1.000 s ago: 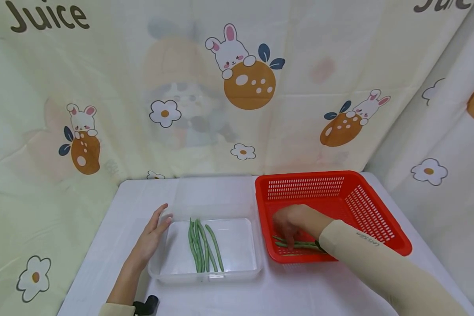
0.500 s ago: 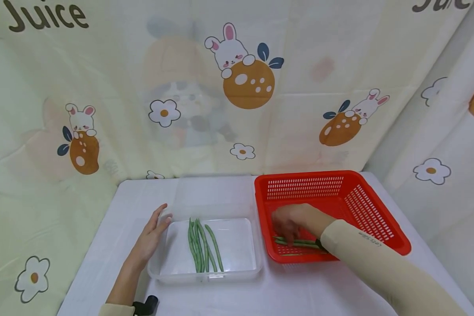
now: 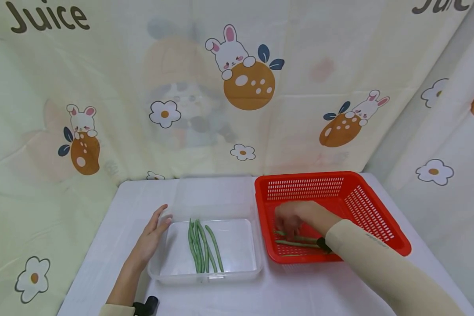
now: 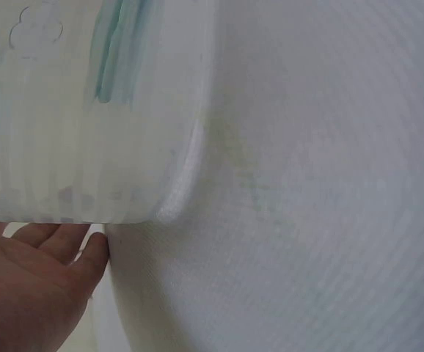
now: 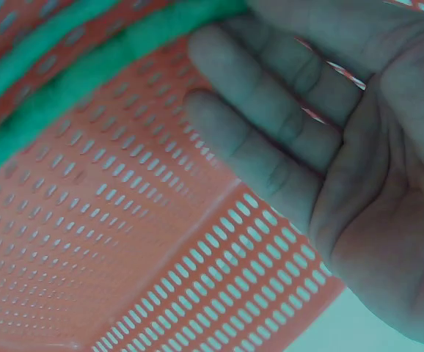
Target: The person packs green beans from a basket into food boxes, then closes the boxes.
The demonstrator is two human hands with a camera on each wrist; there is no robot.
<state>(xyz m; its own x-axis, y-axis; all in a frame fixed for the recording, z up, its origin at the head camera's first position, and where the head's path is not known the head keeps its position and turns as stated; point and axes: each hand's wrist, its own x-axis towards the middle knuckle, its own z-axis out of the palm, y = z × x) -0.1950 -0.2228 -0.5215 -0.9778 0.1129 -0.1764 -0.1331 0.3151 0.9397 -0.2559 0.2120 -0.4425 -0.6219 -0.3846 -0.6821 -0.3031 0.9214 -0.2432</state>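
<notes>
Reaching into a red rectangular plastic basket with slotted walls, at the right of a white-covered table — pinching a long, slender green bean in the bent right hand, near the basket's near left corner. Seen from the right wrist with the outer fingers extended side by side, and with the bean running up to the fingertips at the top edge, where part of the grip is cut off. Impossible to tell whether the bean is clear of the basket floor. Also in the basket, just nearer the person: two loose green beans, partly out of sight. Resting the left hand against the left wall of a clear rectangular plastic box, with straight fingers and a thumb held slightly apart. Lying in that box, left of its middle — a cluster of green beans, pointing away from the person, with one just apart on the right. Placed side by side, box and basket, before a cream curtain printed with rabbits, oranges and flowers.
</notes>
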